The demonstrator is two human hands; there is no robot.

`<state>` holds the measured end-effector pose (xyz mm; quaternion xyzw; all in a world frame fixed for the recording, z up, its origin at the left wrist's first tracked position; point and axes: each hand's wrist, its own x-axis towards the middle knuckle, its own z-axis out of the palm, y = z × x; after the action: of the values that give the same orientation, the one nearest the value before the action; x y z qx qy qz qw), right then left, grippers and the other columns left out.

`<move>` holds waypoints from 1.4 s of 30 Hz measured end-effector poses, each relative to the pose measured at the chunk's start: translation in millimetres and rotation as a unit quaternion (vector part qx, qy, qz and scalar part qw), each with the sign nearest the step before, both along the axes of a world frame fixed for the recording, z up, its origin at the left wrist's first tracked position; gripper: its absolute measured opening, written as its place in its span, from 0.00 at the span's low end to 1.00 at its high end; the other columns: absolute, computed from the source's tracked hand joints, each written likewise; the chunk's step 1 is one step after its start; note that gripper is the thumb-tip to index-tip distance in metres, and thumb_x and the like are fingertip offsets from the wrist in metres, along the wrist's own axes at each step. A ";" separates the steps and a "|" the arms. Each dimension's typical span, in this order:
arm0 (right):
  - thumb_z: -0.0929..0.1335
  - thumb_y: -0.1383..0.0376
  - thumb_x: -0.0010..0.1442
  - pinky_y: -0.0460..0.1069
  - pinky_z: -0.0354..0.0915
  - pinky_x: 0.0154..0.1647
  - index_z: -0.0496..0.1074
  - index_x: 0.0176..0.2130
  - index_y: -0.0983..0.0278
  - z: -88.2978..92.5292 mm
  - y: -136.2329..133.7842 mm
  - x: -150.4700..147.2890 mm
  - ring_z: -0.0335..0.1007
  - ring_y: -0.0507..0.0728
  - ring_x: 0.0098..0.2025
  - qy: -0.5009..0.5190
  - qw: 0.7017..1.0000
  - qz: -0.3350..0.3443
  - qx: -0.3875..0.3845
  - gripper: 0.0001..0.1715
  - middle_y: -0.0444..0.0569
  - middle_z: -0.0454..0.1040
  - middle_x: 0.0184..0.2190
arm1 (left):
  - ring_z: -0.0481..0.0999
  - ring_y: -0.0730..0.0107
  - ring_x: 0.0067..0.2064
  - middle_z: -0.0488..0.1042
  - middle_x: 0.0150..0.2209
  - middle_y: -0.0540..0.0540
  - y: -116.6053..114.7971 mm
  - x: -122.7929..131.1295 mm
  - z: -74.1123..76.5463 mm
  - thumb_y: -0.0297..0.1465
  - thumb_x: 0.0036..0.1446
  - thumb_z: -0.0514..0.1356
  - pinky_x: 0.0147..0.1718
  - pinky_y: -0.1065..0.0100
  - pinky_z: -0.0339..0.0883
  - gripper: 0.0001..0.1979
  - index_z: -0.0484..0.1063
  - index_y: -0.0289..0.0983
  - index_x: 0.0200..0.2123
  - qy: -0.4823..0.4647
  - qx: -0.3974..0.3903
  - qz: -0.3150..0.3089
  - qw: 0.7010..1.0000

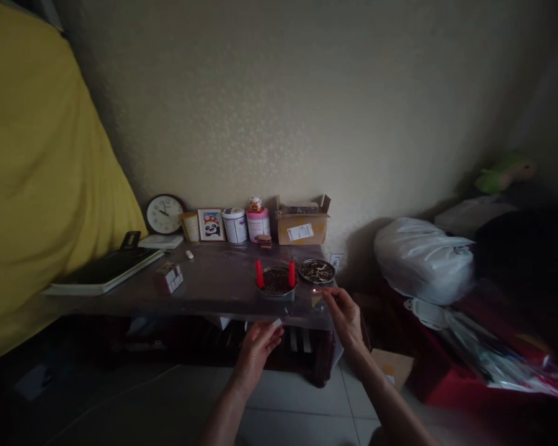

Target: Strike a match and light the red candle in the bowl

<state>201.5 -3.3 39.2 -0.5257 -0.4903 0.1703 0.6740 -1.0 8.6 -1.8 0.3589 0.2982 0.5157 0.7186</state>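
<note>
A lit match (319, 291) is pinched in the fingertips of my right hand (343, 314), its small flame at the left end. My left hand (256, 347), lower and further left, holds a matchbox (277, 323) of which only a pale edge shows past the fingers. Beyond both hands, a round tin (278, 297) filled with dark grainy stuff stands near the table's front edge. Two red candles stand upright in it, a left candle (259, 274) and a right candle (292, 274); neither shows a flame. The match is right of the tin, apart from the candles.
A round dish (317, 271) of matchsticks sits right of the tin on the covered table (214, 272). Along the wall are a clock (165, 214), a framed picture (211, 225), canisters (235, 225) and a cardboard box (302, 229). A patterned cube (168, 278) lies left; white bags (425, 260) stand right.
</note>
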 end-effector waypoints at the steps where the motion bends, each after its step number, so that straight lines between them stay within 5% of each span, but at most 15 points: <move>1: 0.67 0.52 0.52 0.47 0.63 0.32 0.71 0.33 0.64 2.0 1.6 -0.9 0.66 0.54 0.31 -0.005 1.000 0.000 0.002 0.18 0.47 0.72 0.29 | 0.75 0.64 0.40 0.78 0.39 0.42 0.2 0.3 -0.5 0.37 0.44 0.66 0.40 0.65 0.65 0.14 0.74 0.36 0.35 0.000 0.002 -0.002 1.000; 21: 0.70 0.56 0.49 0.48 0.64 0.36 0.70 0.31 0.64 35.6 49.3 -9.9 0.69 0.54 0.31 0.067 0.994 0.054 0.063 0.14 0.46 0.74 0.29 | 0.75 0.64 0.41 0.77 0.40 0.42 5.2 2.0 -11.1 0.35 0.49 0.63 0.42 0.64 0.65 0.11 0.73 0.36 0.36 -0.017 0.016 -0.032 0.999; 42: 0.69 0.53 0.49 0.48 0.64 0.32 0.70 0.30 0.65 32.7 84.9 -20.5 0.66 0.53 0.29 0.072 0.995 0.044 0.047 0.17 0.45 0.71 0.27 | 0.73 0.64 0.42 0.75 0.42 0.42 0.2 2.0 -1.9 0.35 0.50 0.62 0.43 0.64 0.63 0.10 0.71 0.36 0.35 -0.015 0.023 -0.039 0.999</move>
<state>180.9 81.6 71.9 -0.4573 -0.4704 0.2143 0.7237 1.0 8.8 -3.7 0.3788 0.2616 0.4995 0.7339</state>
